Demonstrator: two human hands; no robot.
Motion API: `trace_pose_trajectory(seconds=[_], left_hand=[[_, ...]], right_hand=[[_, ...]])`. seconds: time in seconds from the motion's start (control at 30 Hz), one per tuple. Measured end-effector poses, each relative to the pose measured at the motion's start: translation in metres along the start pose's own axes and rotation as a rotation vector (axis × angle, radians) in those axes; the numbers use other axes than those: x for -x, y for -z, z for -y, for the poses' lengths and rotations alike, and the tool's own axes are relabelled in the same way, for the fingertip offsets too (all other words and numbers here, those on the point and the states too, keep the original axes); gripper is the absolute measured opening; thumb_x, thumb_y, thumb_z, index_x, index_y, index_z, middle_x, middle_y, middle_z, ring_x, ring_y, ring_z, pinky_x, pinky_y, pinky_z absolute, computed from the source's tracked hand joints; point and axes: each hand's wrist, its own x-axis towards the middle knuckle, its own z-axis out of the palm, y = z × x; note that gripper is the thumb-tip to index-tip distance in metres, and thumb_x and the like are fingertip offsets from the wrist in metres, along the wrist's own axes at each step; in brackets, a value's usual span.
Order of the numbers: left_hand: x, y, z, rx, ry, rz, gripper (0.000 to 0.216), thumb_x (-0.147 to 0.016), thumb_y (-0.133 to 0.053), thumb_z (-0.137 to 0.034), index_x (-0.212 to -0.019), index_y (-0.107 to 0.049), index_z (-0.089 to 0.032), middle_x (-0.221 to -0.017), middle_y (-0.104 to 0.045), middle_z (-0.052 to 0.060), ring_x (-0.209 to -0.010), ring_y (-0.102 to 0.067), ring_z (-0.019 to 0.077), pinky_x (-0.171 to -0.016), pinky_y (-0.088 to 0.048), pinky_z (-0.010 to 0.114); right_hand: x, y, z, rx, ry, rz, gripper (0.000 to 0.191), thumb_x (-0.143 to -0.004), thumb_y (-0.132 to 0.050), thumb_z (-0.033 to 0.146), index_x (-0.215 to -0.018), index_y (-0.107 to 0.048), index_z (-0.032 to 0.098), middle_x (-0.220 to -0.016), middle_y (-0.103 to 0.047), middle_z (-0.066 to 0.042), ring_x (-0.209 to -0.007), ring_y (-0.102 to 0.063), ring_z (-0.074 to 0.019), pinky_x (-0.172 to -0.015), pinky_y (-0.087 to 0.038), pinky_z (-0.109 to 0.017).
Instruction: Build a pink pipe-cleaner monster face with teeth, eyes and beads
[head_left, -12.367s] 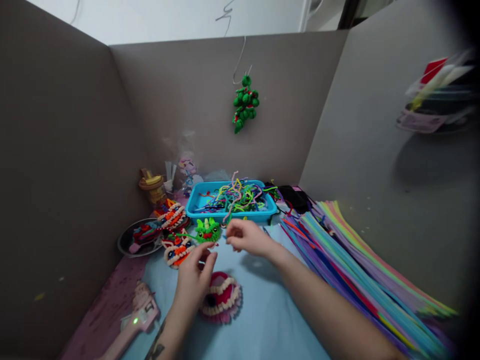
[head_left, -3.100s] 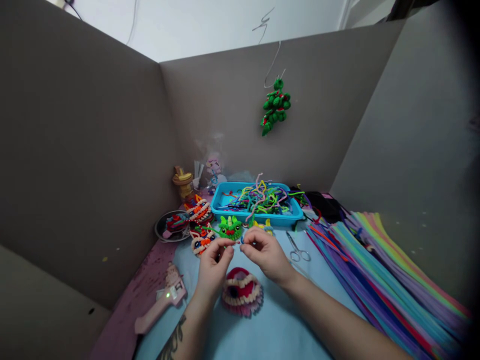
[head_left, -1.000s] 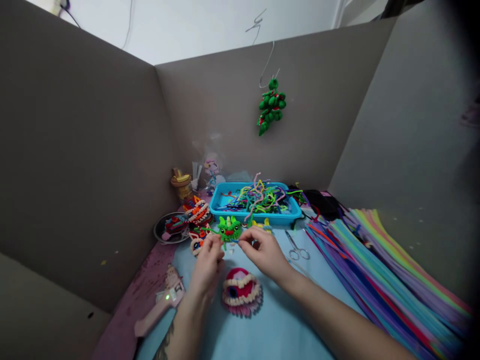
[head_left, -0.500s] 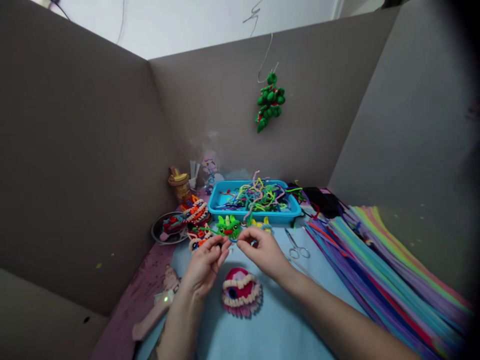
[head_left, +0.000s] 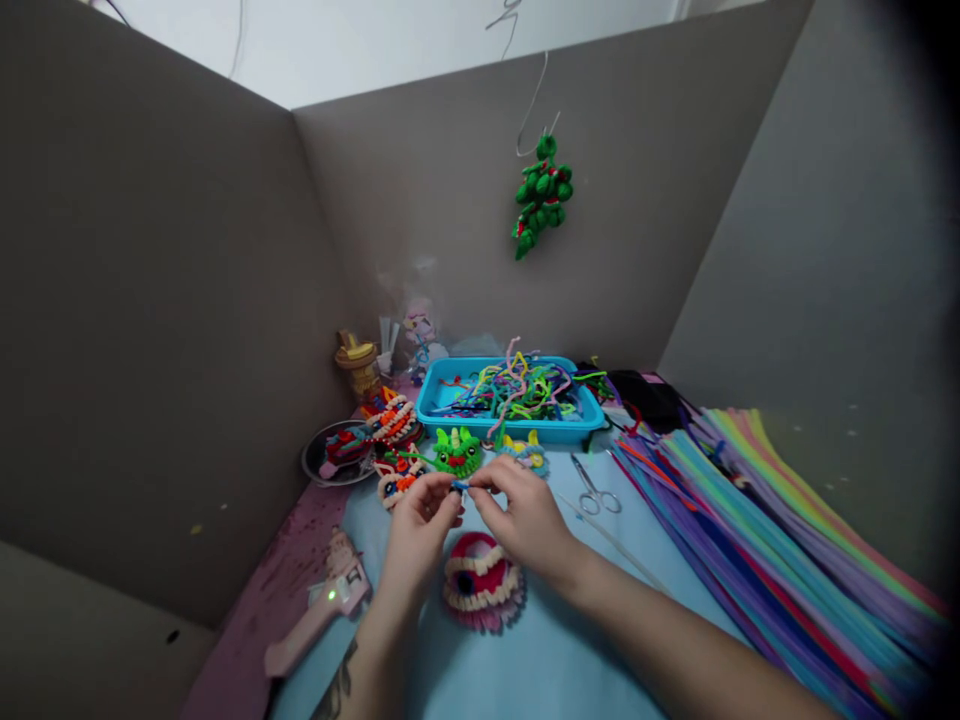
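While the left hand (head_left: 421, 525) and right hand (head_left: 529, 515) are pinching a tiny, seemingly fuzzy blue strip (head_left: 460, 485) between them, a slackening hold could be letting it drop onto the pale-blue cloth (head_left: 555, 655) below.

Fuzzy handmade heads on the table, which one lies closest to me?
The round pink fuzzy head with cream trim; all others lie farther back.

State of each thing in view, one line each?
Left hand, fingers curled at the small blue piece, grip unclear.
Right hand, pinching the small blue piece.
Scissors, lying on the blue cloth, blades seemingly closed.
Pink tool, lying down, green light lit.
Blue tray, uncovered, holding tangled strands.
Metal bowl, uncovered, holding coloured pieces.
Green ornament, hanging above the tray.
Red-and-cream piece, lying on the cloth.
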Motion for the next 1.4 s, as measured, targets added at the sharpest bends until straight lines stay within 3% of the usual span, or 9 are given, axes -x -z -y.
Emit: trace_pose_trajectory(seconds=[0.2,0.47,0.7,0.93,1.07,1.17,1.4], left_hand=[[0.0020,-0.0026,-0.0008,-0.102,-0.096,0.007,0.023,-0.069,-0.069,-0.027,-0.089,-0.061,-0.018,-0.070,-0.063,0.000,-0.066,-0.062,0.0145,-0.058,-0.048,0.024],[0.0026,0.0002,-0.0006,-0.140,-0.113,0.009,0.018,-0.071,-0.067,-0.028,-0.085,-0.064,-0.017,-0.069,-0.063,0.000,-0.065,-0.059,0.0135,-0.056,-0.047,0.023],[0.0015,0.0017,0.0035,-0.061,-0.104,-0.005,0.023,-0.068,-0.071,-0.028,-0.086,-0.062,-0.018,-0.070,-0.062,0.000,-0.067,-0.060,0.0142,-0.057,-0.047,0.023],[0.0041,-0.0003,-0.0012,-0.060,-0.105,-0.020,0.030,-0.067,-0.072,-0.027,-0.094,-0.064,-0.018,-0.070,-0.061,0.000,-0.065,-0.057,0.0130,-0.059,-0.047,0.023],[0.0068,-0.0002,-0.0034,-0.152,-0.204,-0.008,0.035,-0.069,-0.070,-0.025,-0.103,-0.066,-0.021,-0.070,-0.061,0.000,-0.063,-0.056,0.0123,-0.059,-0.046,0.022],[0.0081,-0.0004,-0.0034,-0.235,-0.233,0.007,0.026,-0.072,-0.067,-0.025,-0.097,-0.068,-0.020,-0.072,-0.065,0.002,-0.064,-0.060,0.0142,-0.059,-0.047,0.023],[0.0055,-0.0020,-0.0050,-0.159,-0.095,-0.032,0.018,-0.069,-0.070,-0.030,-0.079,-0.065,-0.016,-0.063,-0.068,0.003,-0.063,-0.065,0.0177,-0.053,-0.048,0.024]], right_hand=[[-0.0052,-0.0030,-0.0018,-0.157,-0.193,-0.012,0.008,-0.074,-0.061,0.014,-0.070,-0.067,0.019,-0.067,-0.063,-0.001,-0.064,-0.057,-0.0142,-0.058,-0.044,-0.024],[-0.0039,-0.0058,-0.0048,-0.284,-0.302,0.050,0.010,-0.072,-0.063,0.013,-0.075,-0.071,0.018,-0.075,-0.070,-0.004,-0.073,-0.063,-0.0168,-0.066,-0.048,-0.027],[-0.0023,-0.0077,-0.0054,-0.278,-0.300,0.029,0.012,-0.075,-0.059,0.016,-0.077,-0.070,0.018,-0.075,-0.069,-0.003,-0.071,-0.063,-0.0161,-0.064,-0.050,-0.027],[-0.0003,-0.0082,-0.0006,-0.196,-0.193,-0.009,0.014,-0.076,-0.057,0.014,-0.075,-0.070,0.019,-0.072,-0.067,-0.003,-0.069,-0.062,-0.0159,-0.061,-0.048,-0.026],[0.0008,-0.0076,-0.0001,-0.150,-0.111,-0.010,0.017,-0.076,-0.055,0.011,-0.076,-0.070,0.020,-0.071,-0.066,-0.003,-0.069,-0.061,-0.0154,-0.061,-0.047,-0.026],[0.0012,-0.0066,0.0005,-0.131,-0.080,0.013,0.019,-0.077,-0.054,0.009,-0.078,-0.070,0.020,-0.073,-0.066,-0.003,-0.070,-0.061,-0.0155,-0.064,-0.048,-0.026],[0.0007,-0.0059,-0.0021,-0.104,-0.107,0.011,0.019,-0.076,-0.054,0.008,-0.080,-0.068,0.020,-0.076,-0.067,-0.003,-0.074,-0.062,-0.0164,-0.067,-0.048,-0.028]])
